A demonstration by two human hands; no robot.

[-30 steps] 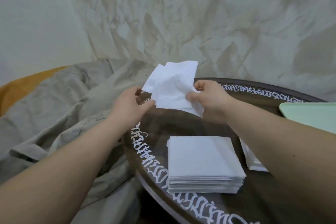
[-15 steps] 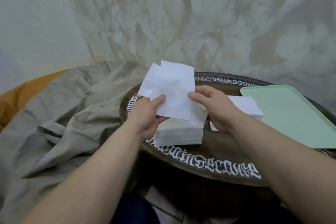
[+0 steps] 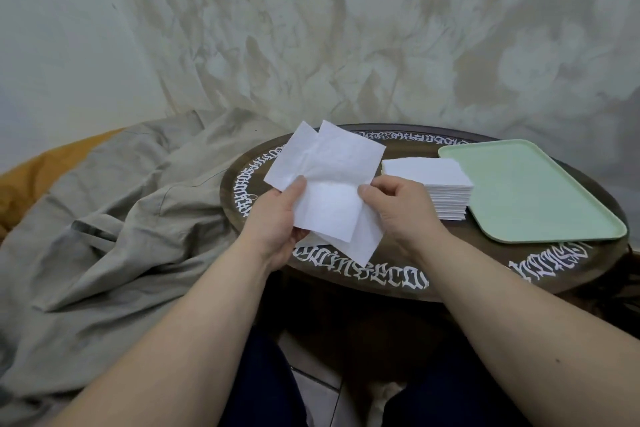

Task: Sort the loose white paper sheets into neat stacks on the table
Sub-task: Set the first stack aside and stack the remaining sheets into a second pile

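Head cam: my left hand (image 3: pixel 277 218) and right hand (image 3: pixel 398 211) both pinched the loose sheets (image 3: pixel 325 184), thumbs on top, fanned out above the table's (image 3: pixel 450 274) near left edge. Neat stack (image 3: pixel 440 191) sat on the table touching the green tray (image 3: pixel 530 191). Grey cloth (image 3: pixel 121 218) lay left.

The held sheets (image 3: pixel 325 191) hide a stack beneath; table (image 3: pixel 381 279) lettering unreadable.
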